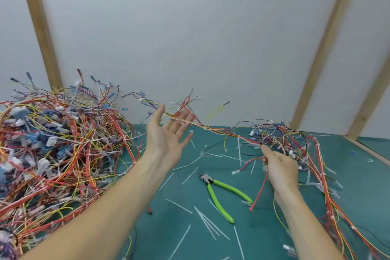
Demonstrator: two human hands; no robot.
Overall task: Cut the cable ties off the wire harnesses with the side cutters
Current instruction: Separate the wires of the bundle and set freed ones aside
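Head view shows left hand [166, 133] splayed under a raised wire harness [221, 132], right hand [278, 168] pinching it at three o'clock, green side cutters [223, 193] idle at six; recommend keeping it taut to expose remaining ties.

The work mat [263, 238] across the lower frame is a matt teal sheet with a smooth face. The side cutters [223, 194] at lower centre have glossy lime-green plastic grips and a dull grey metal head. The wire harnesses [52, 145] at left carry smooth plastic insulation. The cut cable ties [202, 219] are pale translucent plastic. The battens [40, 27] are bare light wood against matt white panels [190, 38].
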